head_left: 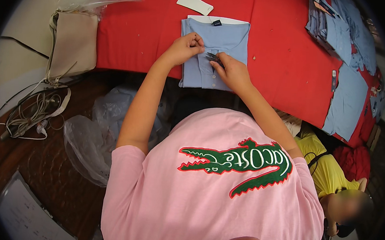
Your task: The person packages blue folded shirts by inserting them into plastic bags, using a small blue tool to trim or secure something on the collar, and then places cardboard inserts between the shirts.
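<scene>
Snips of dark grey metal [211, 56] are grasped in the right hand [233, 71], between thumb and fingers, with the blades pointing left over the front of a folded light-blue fabric garment [227, 33]. The left hand [185, 49] is just beside the tips, over the garment's left part, its thumb and fingers bent toward one another; whether anything is pinched between them I cannot tell.

The garment lies flat at the near edge of a table covered in bright red cloth [280, 38], its neckline at the far side and a row of small round white buttons [214, 77] toward the near side, left of the right hand. A small dark fabric neck label [217, 23] shows at the neckline, and a white rectangular tag [194, 4] lies just beyond it.

To the far right is a stack of folded blue garments [329, 32]; nearer on that side, a flat light-blue piece of clothing [346, 102] lies over the red cloth. A beige soft-sided bag [74, 41] is at the far left.
</scene>
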Motion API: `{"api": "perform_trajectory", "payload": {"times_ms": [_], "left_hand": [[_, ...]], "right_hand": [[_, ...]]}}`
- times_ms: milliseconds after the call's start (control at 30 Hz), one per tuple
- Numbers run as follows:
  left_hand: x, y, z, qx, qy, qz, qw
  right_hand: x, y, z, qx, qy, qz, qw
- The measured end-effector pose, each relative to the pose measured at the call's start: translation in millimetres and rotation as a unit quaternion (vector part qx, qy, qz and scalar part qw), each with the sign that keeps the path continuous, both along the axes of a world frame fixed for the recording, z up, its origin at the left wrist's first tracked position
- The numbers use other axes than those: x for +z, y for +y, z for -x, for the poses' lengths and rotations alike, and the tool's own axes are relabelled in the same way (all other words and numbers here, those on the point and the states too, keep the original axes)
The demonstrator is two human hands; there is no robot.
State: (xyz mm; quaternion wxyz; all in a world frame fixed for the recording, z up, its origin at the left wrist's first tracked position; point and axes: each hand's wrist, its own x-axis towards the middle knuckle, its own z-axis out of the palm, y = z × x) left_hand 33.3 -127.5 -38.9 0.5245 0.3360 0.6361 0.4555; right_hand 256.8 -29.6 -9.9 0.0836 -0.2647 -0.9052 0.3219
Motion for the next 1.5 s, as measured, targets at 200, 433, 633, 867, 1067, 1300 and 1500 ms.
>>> {"api": "perform_trajectory", "payload": {"times_ms": [200,433,633,867,1067,1300,1500], "left_hand": [[3,0,0,-0.003,-0.023,-0.001,1.0],[4,-2,2,-0.016,-0.006,0.014,1.0],[13,1,-3,-0.023,0.265,-0.034,0.963],[-2,28,31,0.066,0.515,-0.076,0.851],[-2,41,53,0.017,0.495,-0.034,0.868],[-2,32,55,0.04,0.44,-0.051,0.896],[1,26,51,0.056,0.446,-0.06,0.891]], "right_hand": [[-6,-1,8,0.0,0.013,-0.024,1.0],[-7,-1,11,-0.004,0.009,-0.02,1.0],[-5,30,-13,-0.16,0.027,0.002,0.987],[-26,117,-106,-0.274,-0.066,-0.076,0.956],[-11,118,-70,-0.209,0.027,-0.129,0.969],[5,118,33,-0.068,-0.004,-0.079,0.995],[-1,129,43,-0.097,-0.012,0.051,0.994]]}}
